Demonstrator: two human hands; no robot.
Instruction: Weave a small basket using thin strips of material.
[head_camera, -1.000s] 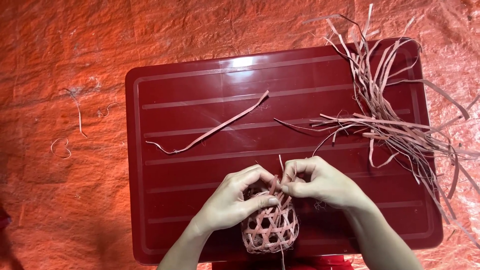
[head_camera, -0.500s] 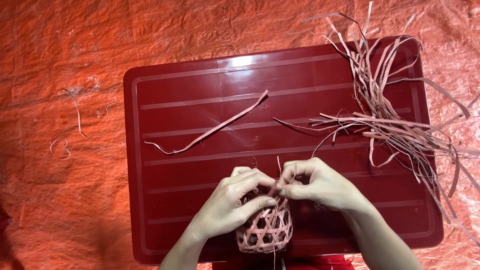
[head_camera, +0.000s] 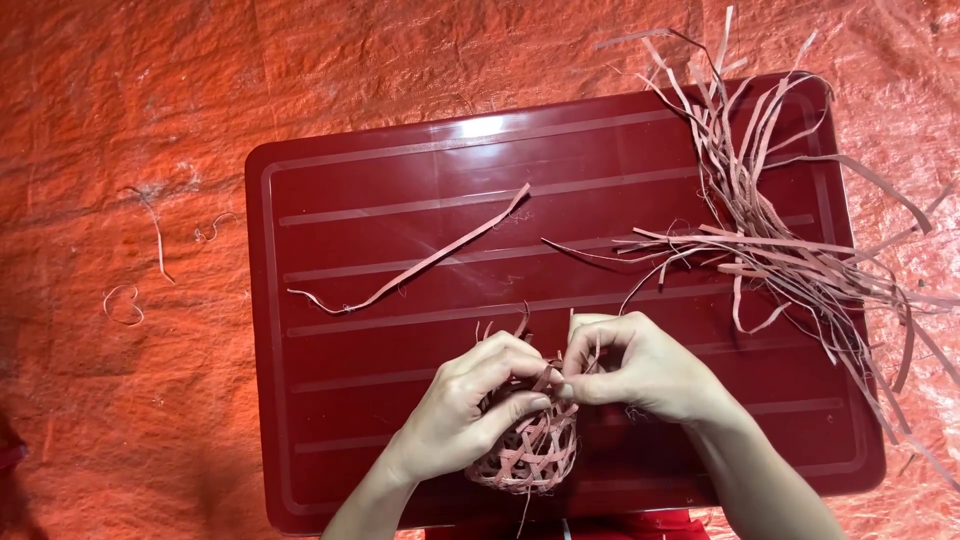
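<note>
A small round open-weave ball of thin strips (head_camera: 530, 455) rests near the front edge of a dark red plastic lid (head_camera: 400, 180). My left hand (head_camera: 470, 405) cups the woven ball from the left, thumb and fingers wrapped over its top. At the ball's upper edge, my right hand (head_camera: 640, 370) pinches a loose strip end (head_camera: 575, 375) that sticks up from the weave. The two hands touch above the ball. The ball's far side is hidden by my fingers.
A single long strip (head_camera: 415, 268) lies slantwise on the lid's middle. A loose heap of strips (head_camera: 780, 230) covers the lid's right side and spills off it. Crinkled orange sheeting (head_camera: 130, 130) lies under everything, with curled scraps (head_camera: 125, 305) at the left.
My hands and the woven ball have stayed in about the same place; the fingers have shifted slightly on the strip ends at the ball's top.
</note>
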